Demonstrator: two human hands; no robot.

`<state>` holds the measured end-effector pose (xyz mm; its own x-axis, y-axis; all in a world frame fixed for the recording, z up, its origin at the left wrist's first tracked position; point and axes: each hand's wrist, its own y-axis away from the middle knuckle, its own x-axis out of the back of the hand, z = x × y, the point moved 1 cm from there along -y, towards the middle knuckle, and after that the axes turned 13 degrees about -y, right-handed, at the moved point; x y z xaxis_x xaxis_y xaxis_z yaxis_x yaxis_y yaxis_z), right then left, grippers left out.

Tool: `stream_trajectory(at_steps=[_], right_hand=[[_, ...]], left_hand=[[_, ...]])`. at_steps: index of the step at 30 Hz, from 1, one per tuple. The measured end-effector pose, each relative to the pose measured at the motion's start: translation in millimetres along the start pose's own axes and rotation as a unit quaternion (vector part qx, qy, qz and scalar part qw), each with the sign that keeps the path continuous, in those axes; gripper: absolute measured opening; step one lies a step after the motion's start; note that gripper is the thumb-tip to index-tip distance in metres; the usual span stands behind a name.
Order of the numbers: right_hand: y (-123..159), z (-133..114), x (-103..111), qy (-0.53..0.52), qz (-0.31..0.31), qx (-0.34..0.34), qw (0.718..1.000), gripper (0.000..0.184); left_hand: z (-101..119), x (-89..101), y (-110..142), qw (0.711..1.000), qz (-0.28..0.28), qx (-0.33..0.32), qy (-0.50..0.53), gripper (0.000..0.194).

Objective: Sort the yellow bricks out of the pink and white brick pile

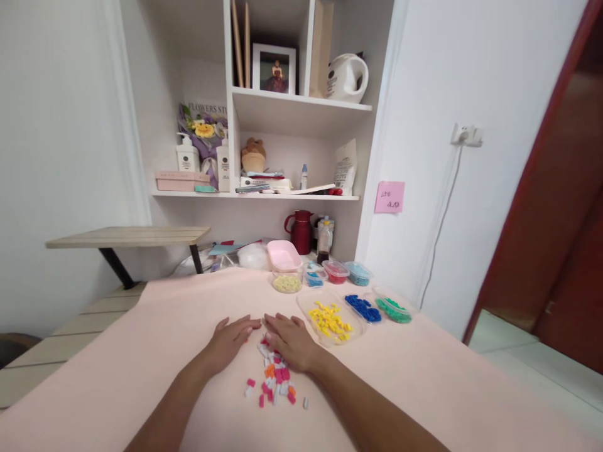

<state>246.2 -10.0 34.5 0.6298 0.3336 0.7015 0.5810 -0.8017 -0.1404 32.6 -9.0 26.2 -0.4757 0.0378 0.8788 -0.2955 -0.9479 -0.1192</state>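
Both hands rest palm down on the pink tablecloth (155,364), their fingertips nearly meeting. My left hand (230,341) lies with its fingers stretched out, just left of a loose heap of small bricks (277,373) in white, pink and orange. On the heap's upper right side, my right hand (288,339) is flat with fingers extended, partly covering some bricks. Neither hand shows anything gripped. To the right of my right hand, a clear tray (308,306) holds yellow bricks (330,321).
Beyond the yellow tray lie blue bricks (362,308) and a tub of green bricks (394,310). Small tubs of pale yellow pieces (287,283), red pieces (335,271) and light blue pieces (358,274) stand behind. A pink basin (284,255) and red jug (301,232) are at the back.
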Motion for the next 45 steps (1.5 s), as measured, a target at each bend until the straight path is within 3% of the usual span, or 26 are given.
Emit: stream_trajectory(at_steps=[4, 7, 11, 15, 19, 25, 29, 35, 39, 43, 45], right_hand=[[1.6, -0.9, 1.4, -0.016, -0.007, 0.024, 1.000, 0.051], [2.3, -1.2, 5.5, -0.058, 0.002, 0.044, 0.997, 0.051], [1.4, 2.7, 9.7, -0.156, 0.041, 0.065, 0.985, 0.059], [-0.9, 7.6, 8.2, -0.135, 0.082, 0.078, 0.984, 0.052], [-7.9, 5.5, 2.3, -0.019, 0.091, 0.007, 0.996, 0.050], [-23.9, -9.5, -13.7, 0.018, 0.040, -0.006, 0.999, 0.047], [-24.4, -15.8, -7.2, 0.006, -0.003, 0.026, 1.000, 0.040], [14.9, -26.3, 19.9, -0.055, -0.085, 0.081, 0.992, 0.045], [54.8, -25.6, 30.5, -0.106, -0.039, 0.031, 0.993, 0.053], [89.5, -10.1, 30.6, -0.003, -0.041, 0.005, 0.999, 0.095], [98.6, -1.6, 27.2, 0.027, -0.046, 0.000, 0.999, 0.105]], left_hand=[[12.7, 21.6, 10.5, 0.995, -0.081, -0.017, 0.062, 0.033], [24.3, 36.9, 22.7, 0.986, -0.117, 0.008, 0.115, 0.039], [25.4, 42.8, 35.6, 0.984, -0.045, 0.095, 0.141, 0.055], [15.6, 24.8, 38.0, 0.982, 0.028, 0.152, 0.110, 0.053], [17.0, -0.7, 31.6, 0.981, 0.085, 0.169, 0.046, 0.050], [34.8, -23.3, 33.8, 0.981, 0.091, 0.149, -0.087, 0.049], [38.8, -26.8, 38.8, 0.978, 0.082, 0.129, -0.139, 0.051], [39.7, -27.8, 38.7, 0.976, 0.085, 0.126, -0.155, 0.051], [41.0, -28.9, 39.7, 0.975, 0.094, 0.120, -0.161, 0.047], [39.2, -31.4, 39.9, 0.973, 0.105, 0.121, -0.168, 0.046], [36.7, -33.0, 39.2, 0.971, 0.113, 0.122, -0.169, 0.045]])
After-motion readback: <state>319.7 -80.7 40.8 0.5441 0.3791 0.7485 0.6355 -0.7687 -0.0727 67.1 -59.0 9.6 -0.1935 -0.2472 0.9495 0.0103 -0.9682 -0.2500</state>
